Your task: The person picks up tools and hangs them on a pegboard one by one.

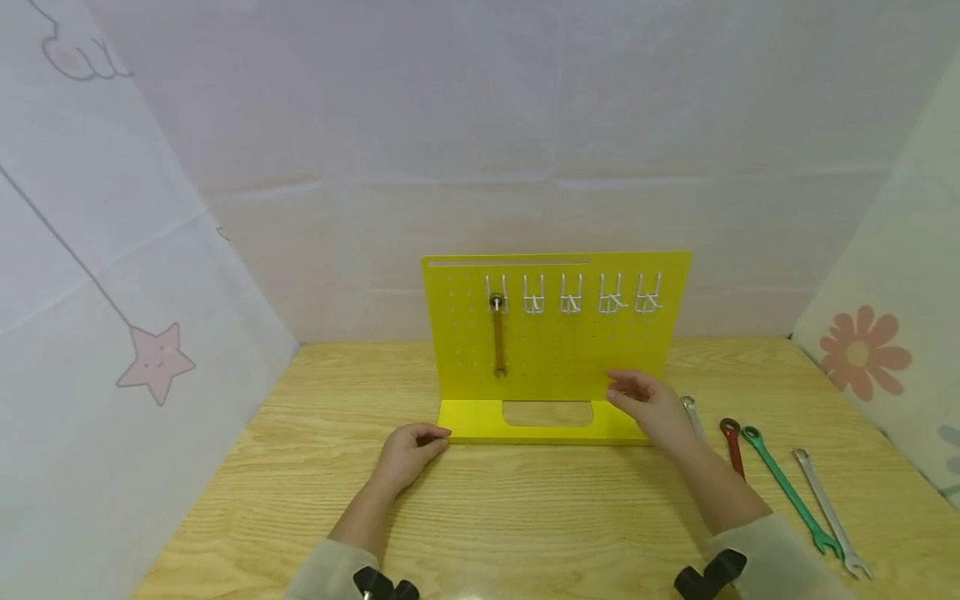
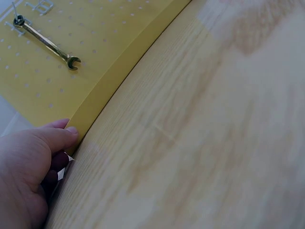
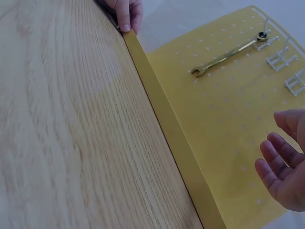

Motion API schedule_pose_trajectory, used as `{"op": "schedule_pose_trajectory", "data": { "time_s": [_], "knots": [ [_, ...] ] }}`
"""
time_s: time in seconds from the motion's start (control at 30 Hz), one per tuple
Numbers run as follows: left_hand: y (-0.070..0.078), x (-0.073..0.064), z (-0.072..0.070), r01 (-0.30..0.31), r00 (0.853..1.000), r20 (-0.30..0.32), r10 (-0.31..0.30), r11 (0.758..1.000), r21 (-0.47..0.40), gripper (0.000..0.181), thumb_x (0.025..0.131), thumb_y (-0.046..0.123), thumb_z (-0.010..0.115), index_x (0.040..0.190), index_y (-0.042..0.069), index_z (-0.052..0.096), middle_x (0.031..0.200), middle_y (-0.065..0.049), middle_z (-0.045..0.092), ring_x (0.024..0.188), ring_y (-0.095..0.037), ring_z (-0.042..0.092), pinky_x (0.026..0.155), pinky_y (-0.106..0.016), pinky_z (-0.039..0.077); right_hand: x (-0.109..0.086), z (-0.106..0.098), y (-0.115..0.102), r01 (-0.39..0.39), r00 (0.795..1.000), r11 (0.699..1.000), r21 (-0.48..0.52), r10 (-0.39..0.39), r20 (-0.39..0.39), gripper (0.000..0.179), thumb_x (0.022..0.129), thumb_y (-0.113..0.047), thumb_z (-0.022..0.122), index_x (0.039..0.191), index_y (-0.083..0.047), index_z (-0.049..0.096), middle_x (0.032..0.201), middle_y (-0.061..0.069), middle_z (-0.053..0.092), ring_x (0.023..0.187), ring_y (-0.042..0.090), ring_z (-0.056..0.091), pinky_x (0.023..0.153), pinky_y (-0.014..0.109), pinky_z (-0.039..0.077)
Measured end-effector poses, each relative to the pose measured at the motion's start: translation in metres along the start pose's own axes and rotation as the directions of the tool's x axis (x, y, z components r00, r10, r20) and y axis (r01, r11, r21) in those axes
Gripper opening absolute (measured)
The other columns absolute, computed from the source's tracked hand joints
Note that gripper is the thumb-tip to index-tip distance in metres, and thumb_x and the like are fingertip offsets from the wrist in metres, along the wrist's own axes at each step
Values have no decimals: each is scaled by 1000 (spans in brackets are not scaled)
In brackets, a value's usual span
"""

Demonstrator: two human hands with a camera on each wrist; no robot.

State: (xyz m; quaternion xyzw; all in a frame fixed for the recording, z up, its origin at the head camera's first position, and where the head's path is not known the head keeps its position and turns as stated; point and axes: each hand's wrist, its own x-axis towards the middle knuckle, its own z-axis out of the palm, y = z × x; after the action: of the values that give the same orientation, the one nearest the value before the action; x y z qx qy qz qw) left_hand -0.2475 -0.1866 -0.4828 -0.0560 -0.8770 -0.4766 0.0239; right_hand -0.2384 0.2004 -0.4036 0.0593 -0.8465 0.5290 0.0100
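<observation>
My left hand (image 1: 408,454) pinches the front left corner of the yellow pegboard stand (image 1: 555,358) between thumb and fingers. From the leftmost hook hangs a brass-coloured wrench (image 1: 499,337), ring end up and open end down; the left wrist view shows this wrench (image 2: 45,40) too. My right hand (image 1: 652,408) is in front of the board's lower right part, holding nothing. In the right wrist view, the fingers of this hand (image 3: 286,162) are loosely bent and apart. Several white wire hooks (image 1: 572,296) line the board's upper part, to the right of the wrench.
On the wooden table (image 1: 525,517), right of the stand, lie a silver wrench (image 1: 692,412), a red wrench (image 1: 731,442), a green wrench (image 1: 787,483) and another silver wrench (image 1: 828,508). My right hand and forearm partly hide the first two. A pale cloth (image 1: 487,125) hangs behind.
</observation>
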Motion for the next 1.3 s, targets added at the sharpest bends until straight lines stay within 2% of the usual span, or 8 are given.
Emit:
{"op": "schedule_pose_trajectory", "data": {
  "time_s": [0.07, 0.3, 0.43, 0.53, 0.63, 0.83, 1.13, 1.3],
  "knots": [
    [0, 0, 0, -4, 1000, 1, 4, 1000, 1, 10, 89, 11, 70, 96, 13, 77, 99, 0, 73, 90, -11, 62, 78, -25, 49, -3, -5, 3, -3, 1000, 1000, -19, 3, -9, 51, 99, -34, 59, 139, -4, 51, 129, 17, 60, 113, 24, 58, 89, 26, 48],
    [0, 0, 0, 1, 1000, 1, -1, 1000, 2, 10, 89, 10, 70, 97, 12, 77, 99, 0, 73, 89, -11, 61, 78, -25, 49, -19, -24, 11, -54, 998, 996, -65, 52, -26, 55, 99, -40, 56, 143, -8, 48, 132, 14, 58, 121, 30, 54, 97, 38, 47],
    [1, 1, 0, 2, 1000, 1, -2, 1000, 1, 10, 89, 10, 70, 97, 12, 77, 99, 0, 73, 89, -11, 61, 78, -25, 49, -28, -36, 19, -77, 996, 994, -79, 74, -42, 60, 97, -48, 56, 143, -10, 48, 132, 10, 58, 115, 15, 56, 92, 28, 48],
    [1, 1, 0, 2, 1000, 4, -2, 1000, -5, 11, 89, 10, 70, 97, 12, 77, 99, -1, 73, 89, -11, 61, 78, -25, 49, -34, -45, 24, -75, 996, 994, -78, 71, -52, 59, 97, -46, 56, 143, -9, 48, 127, 5, 59, 105, -1, 54, 85, 18, 48],
    [1, 1, 0, 4, 1000, 2, -4, 1000, -12, 11, 89, 10, 70, 96, 12, 77, 99, -1, 73, 89, -11, 61, 78, -24, 49, -39, -54, 28, -70, 996, 995, -72, 65, -68, 57, 98, -43, 57, 142, -7, 48, 120, -5, 60, 97, -11, 53, 81, 12, 46],
    [1, 0, 0, 9, 1000, -4, -9, 1000, -18, 10, 89, 9, 70, 96, 12, 77, 98, -1, 73, 88, -10, 61, 77, -24, 49, -49, -68, 34, -69, 992, 992, -106, 56, -116, 57, 98, -41, 58, 141, -4, 49, 107, -26, 57, 92, -15, 52, 77, 9, 44],
    [2, -1, 0, 10, 1000, 1, -10, 1000, -9, 10, 89, 10, 70, 97, 12, 77, 100, -1, 73, 90, -11, 62, 79, -26, 49, -63, -91, 58, -77, 985, 992, -96, 61, -161, 58, 99, -39, 57, 142, -1, 46, 101, -37, 51, 90, -18, 50, 74, 8, 46],
    [2, -1, -1, 21, 1000, 4, -21, 1000, -16, 11, 89, 11, 70, 97, 13, 77, 101, -1, 73, 91, -12, 61, 80, -27, 49, -74, -106, 72, -130, 979, 984, -119, 109, -170, 60, 99, -43, 55, 144, -5, 44, 100, -40, 50, 88, -20, 49, 71, 11, 46]
  ]
}}
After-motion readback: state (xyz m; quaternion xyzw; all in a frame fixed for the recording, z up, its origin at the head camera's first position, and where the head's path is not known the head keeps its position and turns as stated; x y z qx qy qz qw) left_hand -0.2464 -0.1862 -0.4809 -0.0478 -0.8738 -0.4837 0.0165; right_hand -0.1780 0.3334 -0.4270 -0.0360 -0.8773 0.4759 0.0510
